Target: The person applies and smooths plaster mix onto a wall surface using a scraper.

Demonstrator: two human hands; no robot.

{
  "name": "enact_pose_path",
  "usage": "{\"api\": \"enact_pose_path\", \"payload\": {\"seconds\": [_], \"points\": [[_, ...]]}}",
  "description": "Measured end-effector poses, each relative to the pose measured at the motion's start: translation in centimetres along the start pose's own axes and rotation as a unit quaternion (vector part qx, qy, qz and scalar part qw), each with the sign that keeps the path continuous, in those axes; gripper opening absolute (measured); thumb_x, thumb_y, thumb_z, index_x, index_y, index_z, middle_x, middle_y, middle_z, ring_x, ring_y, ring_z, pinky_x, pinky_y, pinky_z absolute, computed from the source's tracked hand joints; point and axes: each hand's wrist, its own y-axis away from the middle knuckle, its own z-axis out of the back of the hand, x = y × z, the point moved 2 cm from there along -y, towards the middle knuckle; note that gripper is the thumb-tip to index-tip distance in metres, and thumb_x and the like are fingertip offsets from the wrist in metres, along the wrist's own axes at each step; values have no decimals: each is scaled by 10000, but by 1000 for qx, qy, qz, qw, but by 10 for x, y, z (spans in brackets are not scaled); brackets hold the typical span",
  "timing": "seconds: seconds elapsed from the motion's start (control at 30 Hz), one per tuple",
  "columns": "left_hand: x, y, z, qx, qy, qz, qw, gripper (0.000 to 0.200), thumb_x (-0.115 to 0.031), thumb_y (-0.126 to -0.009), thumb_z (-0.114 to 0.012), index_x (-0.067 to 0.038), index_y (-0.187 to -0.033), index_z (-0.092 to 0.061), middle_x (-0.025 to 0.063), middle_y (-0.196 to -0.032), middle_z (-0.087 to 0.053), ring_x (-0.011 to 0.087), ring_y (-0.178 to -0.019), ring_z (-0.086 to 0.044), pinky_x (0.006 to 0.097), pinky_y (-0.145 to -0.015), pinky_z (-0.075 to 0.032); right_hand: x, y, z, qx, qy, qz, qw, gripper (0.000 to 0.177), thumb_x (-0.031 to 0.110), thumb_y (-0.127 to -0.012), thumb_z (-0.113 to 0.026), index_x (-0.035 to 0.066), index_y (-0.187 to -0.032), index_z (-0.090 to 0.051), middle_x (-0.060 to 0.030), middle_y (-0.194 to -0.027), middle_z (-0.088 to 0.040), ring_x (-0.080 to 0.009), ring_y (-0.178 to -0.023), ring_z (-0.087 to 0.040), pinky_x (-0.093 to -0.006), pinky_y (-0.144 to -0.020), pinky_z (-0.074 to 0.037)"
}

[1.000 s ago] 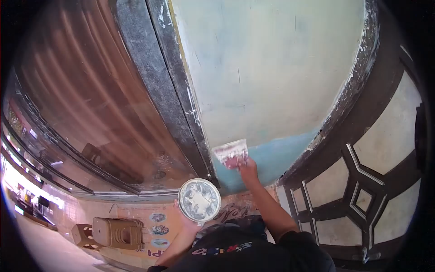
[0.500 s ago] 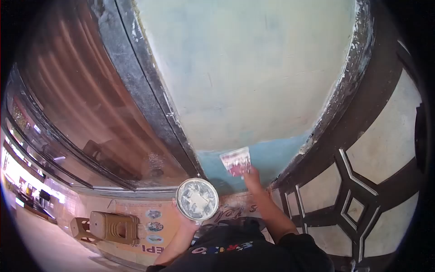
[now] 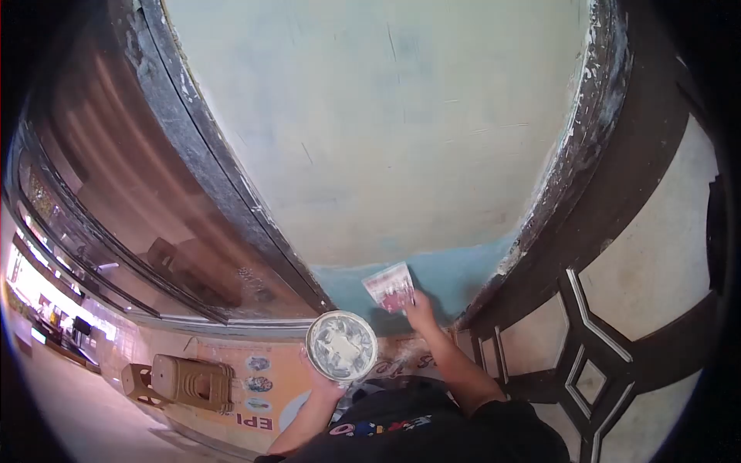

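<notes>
My left hand (image 3: pixel 324 380) holds a round tub (image 3: pixel 342 346) from below and the side, its open top facing me and whitish paste smeared inside. In my right hand (image 3: pixel 417 310) is a putty knife (image 3: pixel 391 288) with a wide, pale-smeared blade and a reddish part near my fingers. The blade overlaps the blue lower strip (image 3: pixel 455 266) of the wall. Above that strip, the wall (image 3: pixel 370 154) is coated in a pale cream layer with thin scratch lines.
A dark, paint-spotted frame (image 3: pixel 204 147) and a brown-curtained window (image 3: pixel 131 177) border the wall on the left. To the right stands a dark panelled door (image 3: pixel 571 332). Stacked brown plastic stools (image 3: pixel 189 378) stand at lower left beside an orange printed banner (image 3: pixel 247 363).
The view has shifted a little. The tub sits slightly lower and to the right; the putty knife has moved a little left and down. Both stay in my hands.
</notes>
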Motion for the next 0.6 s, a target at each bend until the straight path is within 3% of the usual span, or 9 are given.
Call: {"api": "enact_pose_path", "payload": {"seconds": [0.03,0.1,0.2,0.27,0.33,0.43,0.5,0.53,0.6], "points": [[6,-2,3,-25,-18,-3,1000,677,-633,-892,-315,-143,-1322,-501,105,-1350,-503,330,-1212,-498,552,-993,-409,31,-14,4,-33,-1,57,998,301,295,-875,-629,-4,-904,-645,-183,-709,-629,-298,-637,-619,-395,-602,-465],[18,-10,14,-56,-51,-15,997,717,-665,-880,-317,-143,-1342,-483,106,-1357,-499,333,-1219,-490,545,-1006,-398,63,-40,6,-58,9,34,998,318,302,-872,-637,-16,-856,-629,-183,-678,-610,-321,-652,-628,-403,-599,-461],[33,-13,10,-57,-52,-20,997,745,-690,-867,-331,-145,-1354,-469,104,-1364,-492,334,-1225,-483,539,-1015,-390,53,-65,1,-100,-48,-53,992,338,309,-872,-633,-24,-818,-620,-185,-673,-614,-351,-672,-633,-417,-601,-462],[36,-16,10,-46,-68,-28,996,749,-694,-865,-343,-145,-1362,-458,102,-1376,-480,331,-1229,-480,533,-1016,-389,20,-56,-1,-114,19,-19,993,348,307,-877,-617,-28,-783,-612,-198,-701,-633,-363,-686,-636,-434,-613,-468],[41,-13,19,-4,-4,-20,1000,749,-691,-867,-349,-144,-1370,-447,101,-1386,-468,333,-1233,-477,539,-1014,-390,-5,-23,3,-68,14,-149,986,320,290,-871,-608,-26,-832,-639,-219,-755,-651,-376,-731,-645,-443,-645,-482],[45,-10,12,-49,-26,-53,997,763,-695,-846,-371,-152,-1378,-436,104,-1389,-464,338,-1237,-475,541,-1011,-397,-82,3,5,-10,105,-118,987,271,249,-856,-610,-9,-920,-662,-215,-812,-665,-364,-784,-658,-436,-680,-496],[46,-7,17,-60,-66,-87,992,760,-700,-857,-361,-157,-1385,-429,106,-1397,-458,343,-1252,-462,551,-1014,-393,-72,15,13,32,59,-66,996,279,234,-832,-626,27,-1013,-672,-209,-868,-670,-374,-813,-652,-436,-699,-497],[47,-6,21,-64,-65,-87,992,760,-700,-857,-361,-157,-1385,-429,106,-1397,-458,343,-1252,-462,551,-1014,-393,-57,17,17,35,60,-69,995,279,234,-832,-626,27,-1013,-672,-209,-868,-670,-374,-813,-652,-436,-699,-497],[50,-8,27,-68,-31,-69,995,766,-699,-856,-365,-152,-1389,-422,109,-1405,-450,345,-1252,-462,552,-1014,-393,1,-2,16,74,90,43,992,220,212,-824,-622,32,-942,-667,-215,-859,-655,-398,-810,-630,-450,-692,-488]]}}
